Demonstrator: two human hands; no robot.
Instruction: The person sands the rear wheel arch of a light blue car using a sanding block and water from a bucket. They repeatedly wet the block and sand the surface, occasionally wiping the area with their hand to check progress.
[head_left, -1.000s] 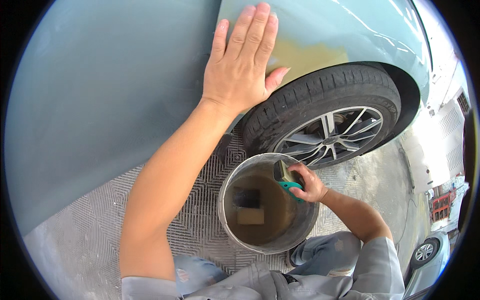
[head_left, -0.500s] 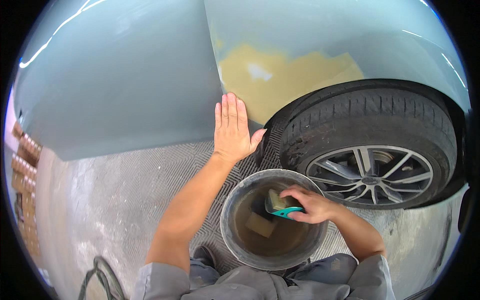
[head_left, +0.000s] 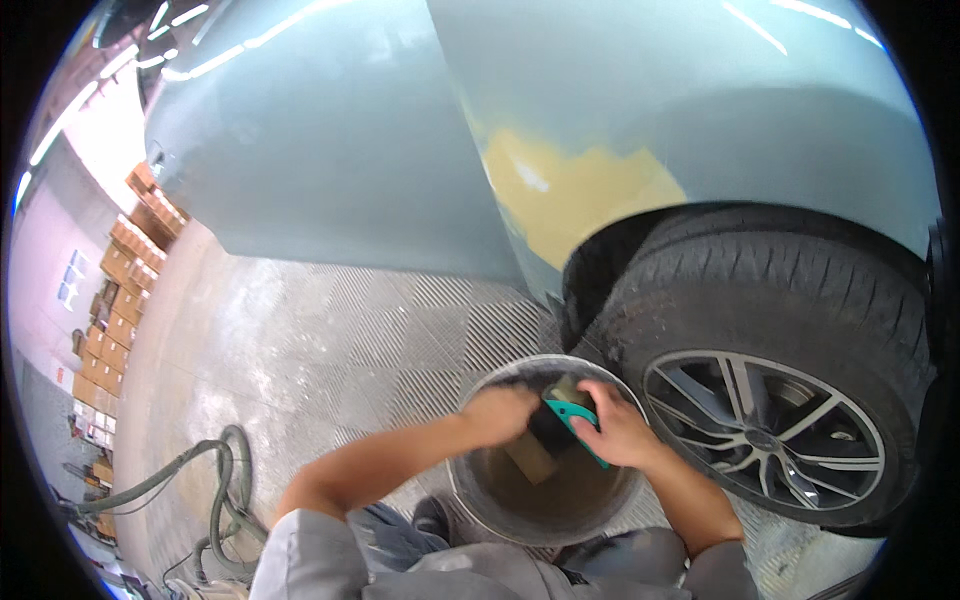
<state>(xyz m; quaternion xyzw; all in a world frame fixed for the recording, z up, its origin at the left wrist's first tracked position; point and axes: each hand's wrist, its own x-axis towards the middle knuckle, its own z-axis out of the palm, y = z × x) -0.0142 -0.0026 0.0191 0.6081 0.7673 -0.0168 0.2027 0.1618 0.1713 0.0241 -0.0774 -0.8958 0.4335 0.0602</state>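
Over a round bucket of murky brown water, my right hand is closed on a teal squeegee with small holes along its grip and a dark blade. A yellowish-green block, seemingly a sponge, is pinched under the same fingers. My left hand is at the bucket's left side, close to the blade; motion smears its fingers, so their grip cannot be told. Below it a tan sponge-like block sits in the water. Ahead, the grey-blue car panel carries a yellow filler patch.
A car wheel stands right of the bucket. The car door spans the left front, above a patterned grey floor. Hoses curl at lower left. Stacked cartons line the far left.
My left hand has left the car panel and come down to the bucket. My right hand has turned the squeegee steeper, still holding the block. The view has shifted left.
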